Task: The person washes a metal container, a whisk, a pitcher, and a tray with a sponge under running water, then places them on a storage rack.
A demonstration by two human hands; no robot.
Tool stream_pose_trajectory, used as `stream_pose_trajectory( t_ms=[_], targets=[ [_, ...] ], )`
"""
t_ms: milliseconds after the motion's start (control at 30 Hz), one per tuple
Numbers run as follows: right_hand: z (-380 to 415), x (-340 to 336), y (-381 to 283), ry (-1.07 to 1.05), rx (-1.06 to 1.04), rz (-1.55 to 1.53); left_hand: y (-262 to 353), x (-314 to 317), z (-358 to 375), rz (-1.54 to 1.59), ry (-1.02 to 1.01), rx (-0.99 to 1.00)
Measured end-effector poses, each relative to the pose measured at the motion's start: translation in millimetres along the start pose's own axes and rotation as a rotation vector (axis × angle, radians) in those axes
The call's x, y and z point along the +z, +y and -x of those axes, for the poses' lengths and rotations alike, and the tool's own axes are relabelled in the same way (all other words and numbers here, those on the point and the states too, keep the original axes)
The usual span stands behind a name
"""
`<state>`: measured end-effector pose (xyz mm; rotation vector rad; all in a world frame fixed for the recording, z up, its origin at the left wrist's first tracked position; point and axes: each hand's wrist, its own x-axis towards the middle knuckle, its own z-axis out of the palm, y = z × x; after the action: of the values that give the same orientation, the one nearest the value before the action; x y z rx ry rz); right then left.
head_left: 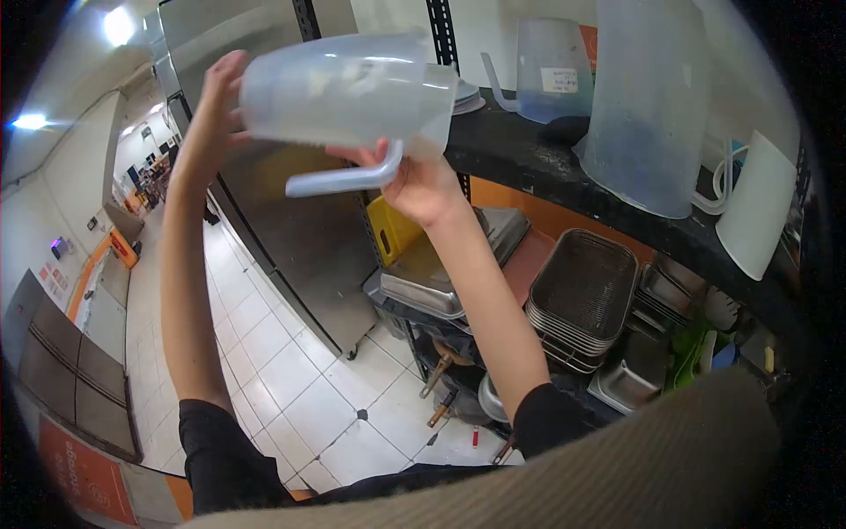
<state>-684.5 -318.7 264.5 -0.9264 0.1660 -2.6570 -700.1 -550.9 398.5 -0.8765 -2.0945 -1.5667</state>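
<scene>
A translucent plastic pitcher [339, 97] lies sideways in the air in front of me, its base to the left. A second rim shows at its right end, perhaps from another pitcher nested with it. My left hand [222, 115] grips the base end, fingers partly hidden behind it. My right hand [421, 187] holds the other end from below, near the handle, which juts down and left. A tall translucent pitcher [648, 115], a smaller labelled pitcher [551, 75] and a white tapered container [756, 207] stand on the black shelf [502, 145] to the right.
Stacked wire baskets [582, 291], metal pans [423, 291] and a yellow container [392, 229] sit on the lower shelf. A tall steel cabinet [308, 247] stands ahead. White floor tiles [282, 370] run down a corridor to the left.
</scene>
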Motion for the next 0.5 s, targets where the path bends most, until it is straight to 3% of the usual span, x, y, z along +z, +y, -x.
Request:
stream_pose_trajectory(
  t_ms=[67,133,200,300,500],
  targets=[
    [-17.7,-5.9,-11.1,-0.036,0.011,-0.191,9.6,23.3,-9.2,-0.019,-0.089,-0.046],
    [-22.6,-5.7,-16.7,-0.095,-0.035,-0.236,7.9,43.5,-30.5,-0.212,-0.199,0.041],
    [-27.4,-2.8,-19.2,-0.150,-0.070,-0.282,18.8,73.6,-44.5,-0.235,-0.036,0.191],
    [-28.6,-6.9,-17.4,0.067,-0.294,-0.078,40.2,104.7,-74.1,-0.422,-0.039,0.425],
    [-21.3,-22.6,-24.5,-0.122,-0.064,-0.169,87.4,163.0,-83.1,-0.683,-0.182,0.584]
  ],
)
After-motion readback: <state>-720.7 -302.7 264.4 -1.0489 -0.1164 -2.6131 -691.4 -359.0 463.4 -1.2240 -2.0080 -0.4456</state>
